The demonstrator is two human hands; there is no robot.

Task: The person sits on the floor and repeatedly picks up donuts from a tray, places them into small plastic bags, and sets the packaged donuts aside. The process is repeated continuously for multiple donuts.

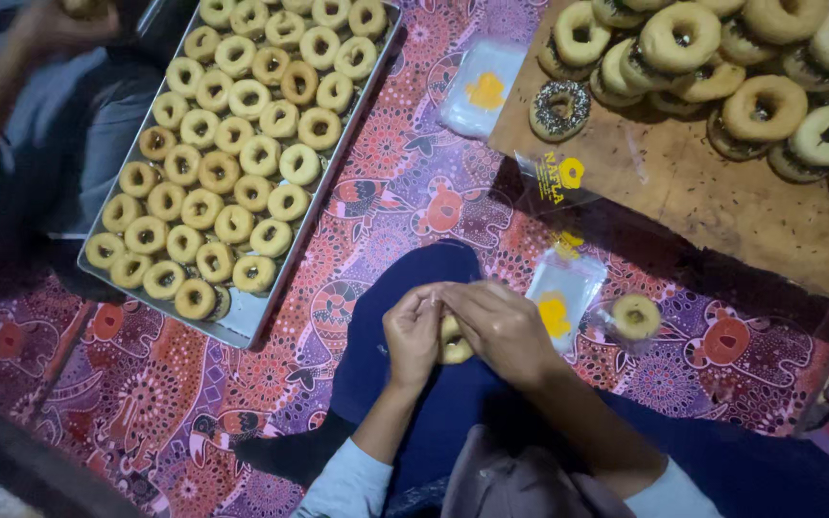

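Both hands met over the lap at about six o'clock in the head view; the left hand (413, 331) and the right hand (503, 329) had their fingers pressed together around a plain doughnut (453, 341), of which only a pale yellow sliver showed between the palms; a thin clear wrapper may have been pinched with it, though the dim light left that unsure. The doughnut looked light, soft and easily dented, probably a little greasy; it would best be taken by the outer rim with gentle, spread pressure, not squeezed across the hole.

Just beside the right hand, at three o'clock, lay a clear bag with a yellow print (560, 297), and touching it a bagged doughnut (636, 316) on the patterned purple cloth (386, 192). At eleven o'clock a long metal tray (242, 321) carried rows of plain doughnuts (242, 153); at one o'clock a wooden board (702, 201) bore a heap of glazed doughnuts (769, 77), with one chocolate-sprinkled doughnut (559, 108) apart at its near corner and another flat bag (480, 89) just beside it. Another person's hand (50, 24) held something at the far upper left. Nothing stood between the hands and the bags; the board's edge crowded the right side.
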